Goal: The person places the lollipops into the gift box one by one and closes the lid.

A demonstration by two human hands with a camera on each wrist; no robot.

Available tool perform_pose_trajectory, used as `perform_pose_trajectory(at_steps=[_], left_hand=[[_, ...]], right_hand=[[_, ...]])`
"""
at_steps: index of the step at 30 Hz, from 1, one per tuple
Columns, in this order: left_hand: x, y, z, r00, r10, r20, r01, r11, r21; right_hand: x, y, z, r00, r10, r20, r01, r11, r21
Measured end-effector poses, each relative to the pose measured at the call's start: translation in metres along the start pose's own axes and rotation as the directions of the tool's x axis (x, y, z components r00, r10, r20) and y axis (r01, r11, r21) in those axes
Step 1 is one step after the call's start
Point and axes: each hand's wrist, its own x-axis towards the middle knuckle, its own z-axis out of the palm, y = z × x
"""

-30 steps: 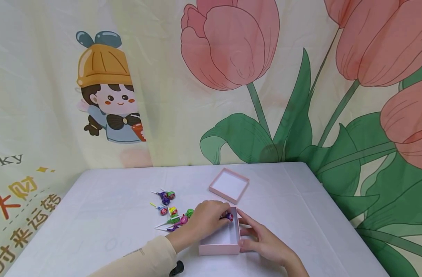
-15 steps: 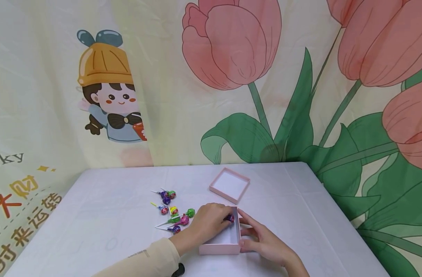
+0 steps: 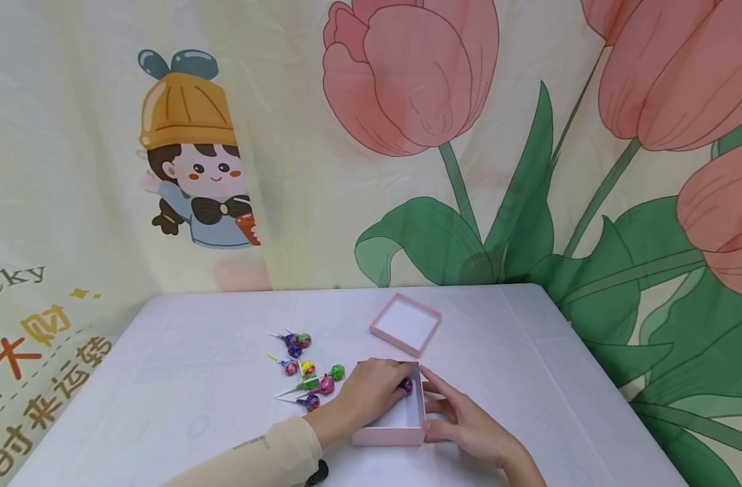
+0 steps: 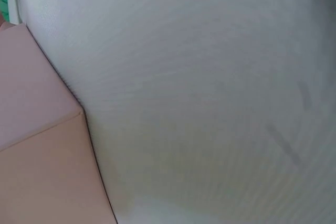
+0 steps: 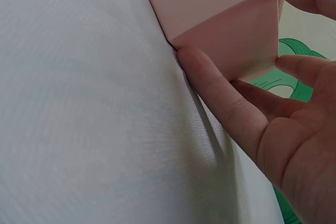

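Note:
A shallow pink box [image 3: 387, 437] with a white inside stands on the table in front of the person. My left hand [image 3: 371, 389] reaches over its left side, fingers curled down into it. At the fingertips, inside the box, is a dark purple lollipop [image 3: 406, 385], partly hidden by the hand. My right hand [image 3: 465, 423] rests its extended fingers against the box's right wall. In the right wrist view those fingers [image 5: 210, 77] are spread along the pink side [image 5: 236, 40]. Only a corner of the box [image 4: 37, 129] shows in the left wrist view, without the hand.
Left of the box lie several wrapped lollipops, among them a pink one [image 3: 327, 385], a green one [image 3: 337, 372] and a purple one [image 3: 312, 403]. The pink box lid [image 3: 406, 325] lies upturned behind the box. A dark object [image 3: 318, 472] shows beside the left sleeve.
My left hand has sunk slightly into the box with the purple lollipop. A purple lollipop left of the forearm shows more fully. My right hand stays at the box's side.

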Motion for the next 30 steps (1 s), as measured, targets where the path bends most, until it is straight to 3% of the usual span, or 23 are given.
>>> perform_pose_trajectory(at_steps=[14, 23, 30], left_hand=[[0.005, -0.001, 0.000, 0.999, -0.025, 0.033, 0.029, 0.992, -0.124], [0.002, -0.007, -0.004, 0.998, -0.007, 0.061, 0.020, 0.975, -0.223], [-0.003, -0.010, -0.020, 0.999, 0.017, 0.034, -0.009, 0.972, -0.236]], right_hand=[[0.000, -0.002, -0.004, 0.999, 0.040, -0.005, -0.040, 0.999, -0.008], [0.001, -0.002, -0.003, 1.000, 0.015, 0.007, -0.015, 1.000, 0.004], [0.001, 0.000, -0.003, 1.000, 0.027, 0.007, -0.027, 1.000, -0.002]])
